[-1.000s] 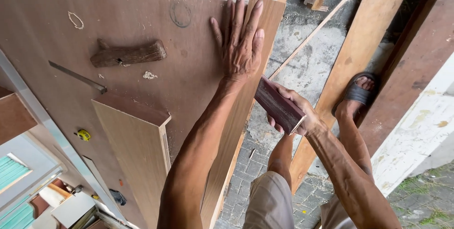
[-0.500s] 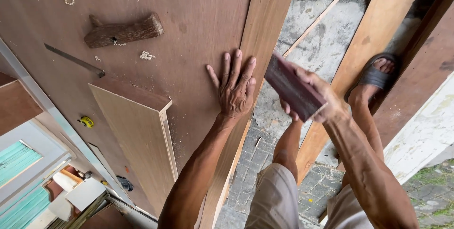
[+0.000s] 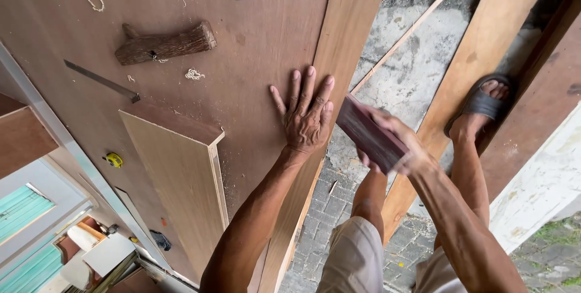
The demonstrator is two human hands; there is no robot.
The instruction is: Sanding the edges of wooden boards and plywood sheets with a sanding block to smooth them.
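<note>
My left hand (image 3: 305, 114) lies flat, fingers spread, on a long light-brown plywood strip (image 3: 351, 20) that runs along the right edge of a large brown plywood sheet (image 3: 181, 2). My right hand (image 3: 399, 144) grips a dark reddish sanding block (image 3: 369, 132) and holds it against the strip's outer edge, just right of my left hand. My right foot in a dark sandal (image 3: 481, 105) rests on a leaning plank.
A rough wooden log piece (image 3: 164, 43), a thin metal blade (image 3: 101, 81), a light plywood board (image 3: 181, 178) and a yellow tape measure (image 3: 112, 160) lie on the sheet. Long planks (image 3: 478, 57) lean at the right over concrete and paving (image 3: 399, 69).
My left hand slid down the strip toward me from its far end. My right hand moved the sanding block along the edge, up and then slightly back down.
</note>
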